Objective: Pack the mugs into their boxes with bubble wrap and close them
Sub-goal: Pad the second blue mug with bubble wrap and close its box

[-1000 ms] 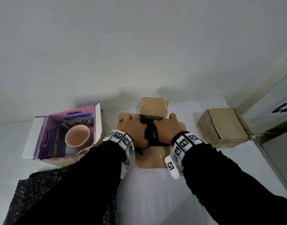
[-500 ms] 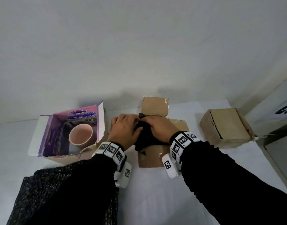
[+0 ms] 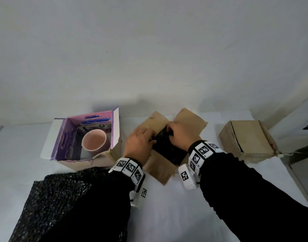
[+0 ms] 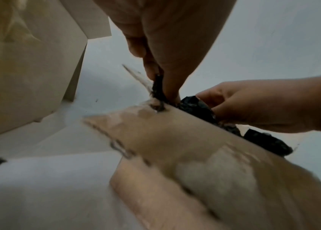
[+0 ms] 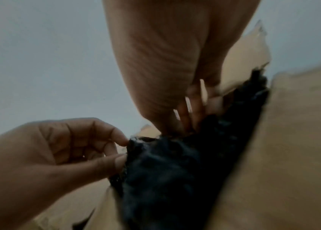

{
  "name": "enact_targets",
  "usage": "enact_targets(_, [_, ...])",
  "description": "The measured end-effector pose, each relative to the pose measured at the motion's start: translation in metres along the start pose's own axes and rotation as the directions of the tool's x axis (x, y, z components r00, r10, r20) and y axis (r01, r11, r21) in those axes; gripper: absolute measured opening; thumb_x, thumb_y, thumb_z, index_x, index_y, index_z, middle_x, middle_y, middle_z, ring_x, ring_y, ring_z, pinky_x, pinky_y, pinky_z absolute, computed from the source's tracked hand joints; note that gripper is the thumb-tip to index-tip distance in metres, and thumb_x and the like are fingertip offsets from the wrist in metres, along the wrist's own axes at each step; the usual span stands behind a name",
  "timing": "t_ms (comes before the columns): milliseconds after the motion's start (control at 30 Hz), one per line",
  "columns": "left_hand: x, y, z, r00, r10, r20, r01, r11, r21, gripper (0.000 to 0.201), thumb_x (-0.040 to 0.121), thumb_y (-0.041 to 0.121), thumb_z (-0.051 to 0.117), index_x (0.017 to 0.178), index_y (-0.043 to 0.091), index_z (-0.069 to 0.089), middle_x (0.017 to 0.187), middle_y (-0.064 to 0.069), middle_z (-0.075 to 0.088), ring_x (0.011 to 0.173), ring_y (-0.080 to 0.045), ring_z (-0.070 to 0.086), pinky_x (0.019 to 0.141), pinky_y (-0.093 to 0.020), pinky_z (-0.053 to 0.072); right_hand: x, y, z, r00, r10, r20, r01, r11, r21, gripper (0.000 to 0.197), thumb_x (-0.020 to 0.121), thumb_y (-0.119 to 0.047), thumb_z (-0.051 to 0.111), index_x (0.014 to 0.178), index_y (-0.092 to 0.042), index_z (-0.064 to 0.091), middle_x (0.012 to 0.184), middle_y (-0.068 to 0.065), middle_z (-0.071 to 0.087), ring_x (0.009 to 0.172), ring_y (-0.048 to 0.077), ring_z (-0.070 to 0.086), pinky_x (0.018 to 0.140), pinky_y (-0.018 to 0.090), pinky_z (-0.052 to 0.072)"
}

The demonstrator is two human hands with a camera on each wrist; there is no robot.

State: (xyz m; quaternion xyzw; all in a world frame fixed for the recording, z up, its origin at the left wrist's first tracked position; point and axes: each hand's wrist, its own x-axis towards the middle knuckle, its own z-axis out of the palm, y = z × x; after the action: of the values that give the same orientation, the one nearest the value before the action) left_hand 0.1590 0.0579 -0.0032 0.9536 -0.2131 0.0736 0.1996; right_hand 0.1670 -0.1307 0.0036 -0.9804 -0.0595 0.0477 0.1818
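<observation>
Leftmost, at nine o'clock, a smooth pink mug stands in the glossy purple carton. Centrally, the left hand pinches crinkly black bubble wrap inside the open cardboard box; the right hand grips it with curled fingers.

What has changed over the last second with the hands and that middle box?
The open cardboard box now sits cornerwise, turned from square-on. Both hands have slid from the sides of the black bubble-wrapped bundle to its far end. The left hand pinches the wrap's edge and the right hand grips it there. Unchanged: pink mug in the purple box, closed box on the right, loose bubble wrap sheet.
</observation>
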Motion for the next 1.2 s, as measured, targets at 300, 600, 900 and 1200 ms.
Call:
enact_targets(300, [-0.017, 0.022, 0.005, 0.986, 0.052, 0.16, -0.101, 0.944, 0.316, 0.025, 0.089, 0.03, 0.051, 0.108, 0.029, 0.068, 0.092, 0.012, 0.073, 0.099, -0.02, 0.056, 0.084, -0.038, 0.027, -0.026, 0.017, 0.026, 0.97, -0.245, -0.01, 0.244, 0.968, -0.057, 0.039, 0.092, -0.028, 0.044, 0.128, -0.02, 0.057, 0.126, 0.0, 0.063, 0.11, 0.02, 0.058, 0.09, 0.036, 0.046])
enact_targets(600, [-0.021, 0.028, 0.012, 0.987, 0.012, 0.161, -0.077, 0.91, 0.406, 0.037, 0.086, 0.038, 0.033, 0.087, 0.025, 0.067, 0.094, 0.008, 0.068, 0.112, -0.028, 0.044, 0.09, -0.048, 0.025, -0.016, 0.003, 0.02, 0.983, -0.117, 0.139, 0.129, 0.988, -0.082, 0.018, 0.089, -0.023, 0.046, 0.105, -0.015, 0.044, 0.097, 0.008, 0.06, 0.081, 0.024, 0.051, 0.073, 0.034, 0.037])
enact_targets(900, [-0.026, 0.023, 0.01, 0.979, 0.035, 0.201, -0.112, 0.917, 0.383, 0.042, 0.093, 0.041, 0.029, 0.089, 0.026, 0.068, 0.105, 0.011, 0.065, 0.138, -0.028, 0.027, 0.106, -0.054, 0.015, -0.025, 0.013, 0.038, 0.979, -0.188, -0.072, 0.178, 0.976, -0.126, 0.032, 0.085, -0.023, 0.05, 0.116, -0.017, 0.053, 0.111, 0.006, 0.058, 0.098, 0.026, 0.052, 0.074, 0.036, 0.046])
enact_targets(1200, [-0.023, 0.015, -0.018, 0.889, 0.097, 0.448, -0.306, 0.854, 0.422, 0.067, 0.071, 0.077, 0.036, 0.099, 0.023, 0.063, 0.1, 0.008, 0.063, 0.12, -0.024, 0.035, 0.101, -0.05, 0.013, -0.036, 0.011, 0.021, 0.941, -0.232, -0.246, 0.222, 0.973, -0.069, 0.017, 0.089, -0.036, 0.055, 0.085, -0.019, 0.056, 0.088, -0.002, 0.058, 0.08, 0.019, 0.051, 0.065, 0.032, 0.039])
